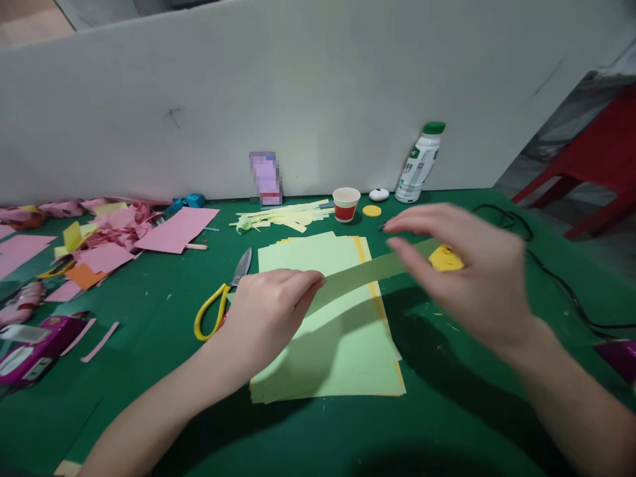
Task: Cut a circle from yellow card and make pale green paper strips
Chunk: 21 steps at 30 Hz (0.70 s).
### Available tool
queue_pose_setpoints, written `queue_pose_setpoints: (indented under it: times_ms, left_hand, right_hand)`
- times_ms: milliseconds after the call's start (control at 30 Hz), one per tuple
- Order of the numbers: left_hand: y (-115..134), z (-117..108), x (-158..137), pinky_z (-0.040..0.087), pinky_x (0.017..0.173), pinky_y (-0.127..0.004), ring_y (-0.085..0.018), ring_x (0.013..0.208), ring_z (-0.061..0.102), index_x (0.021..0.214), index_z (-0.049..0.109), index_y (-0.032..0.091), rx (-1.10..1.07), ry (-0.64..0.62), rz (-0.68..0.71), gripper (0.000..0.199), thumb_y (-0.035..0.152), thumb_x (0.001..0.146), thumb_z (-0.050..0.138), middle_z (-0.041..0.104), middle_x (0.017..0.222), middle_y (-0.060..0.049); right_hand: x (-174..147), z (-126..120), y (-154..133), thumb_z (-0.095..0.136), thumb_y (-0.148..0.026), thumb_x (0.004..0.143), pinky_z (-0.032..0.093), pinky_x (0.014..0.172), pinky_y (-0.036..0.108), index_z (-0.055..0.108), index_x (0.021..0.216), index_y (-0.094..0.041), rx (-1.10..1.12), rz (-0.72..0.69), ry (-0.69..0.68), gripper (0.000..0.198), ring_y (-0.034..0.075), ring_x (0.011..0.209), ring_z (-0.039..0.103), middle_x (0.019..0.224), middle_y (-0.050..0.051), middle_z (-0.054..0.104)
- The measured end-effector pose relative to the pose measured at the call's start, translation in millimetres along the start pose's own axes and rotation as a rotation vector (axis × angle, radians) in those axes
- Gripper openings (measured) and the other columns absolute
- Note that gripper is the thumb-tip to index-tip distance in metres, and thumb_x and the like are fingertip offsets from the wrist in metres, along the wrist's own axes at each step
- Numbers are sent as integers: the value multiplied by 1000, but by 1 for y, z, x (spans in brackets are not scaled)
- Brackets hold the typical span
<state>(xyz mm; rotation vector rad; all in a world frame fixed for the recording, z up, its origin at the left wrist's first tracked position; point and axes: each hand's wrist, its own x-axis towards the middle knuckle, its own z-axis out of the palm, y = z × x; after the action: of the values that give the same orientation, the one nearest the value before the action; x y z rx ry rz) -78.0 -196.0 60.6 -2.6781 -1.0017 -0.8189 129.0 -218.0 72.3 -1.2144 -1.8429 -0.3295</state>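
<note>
One green paper strip (365, 273) slants above the paper stack (328, 361), probably light, limp and easily creased, best taken by its ends. The left hand (278, 308) pinches it over the stack; right of the stack, the right hand (467, 265) gapes, contact unclear.

I'm standing by what looks like a paper-craft workspace, though whether it's in a home or a workshop I can't tell. A green-topped table (139, 344) is running along a white upright panel (318, 99); yellow-handled metal scissors (226, 289) are lying beside stacked pale green paper sheets (342, 358), crumpled pink paper scraps (132, 228) are lying heaped nearby, and a red plastic chair (601, 152) is standing beyond.
</note>
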Motion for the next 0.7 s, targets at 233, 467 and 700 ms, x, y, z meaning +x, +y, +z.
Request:
queue_pose_setpoints:
  times_ms: [233,467,700]
  left_hand:
    - [6,5,-1,40,46,-19,-11,50,59,73,61,15,-77,-20,50,25,16,87,40,67,61,-1]
    - [9,7,-1,36,43,-20,-11,48,56,75,59,15,-87,-78,49,18,13,84,44,64,58,0]
    - [4,7,-4,42,48,-20,-12,53,59,77,61,16,-30,-2,57,22,9,82,41,67,63,-1]
  right_hand:
    - [-16,30,-20,54,-11,78,47,70,33,59,75,-17,223,-88,-189,9,17,72,60,73,4,67]
    - [-19,32,-22,52,-8,77,48,61,25,60,75,-14,304,-42,-191,11,14,67,60,73,5,66]
    - [-13,29,-15,54,-7,75,48,61,24,59,70,-18,218,14,-141,13,14,66,62,71,2,67]
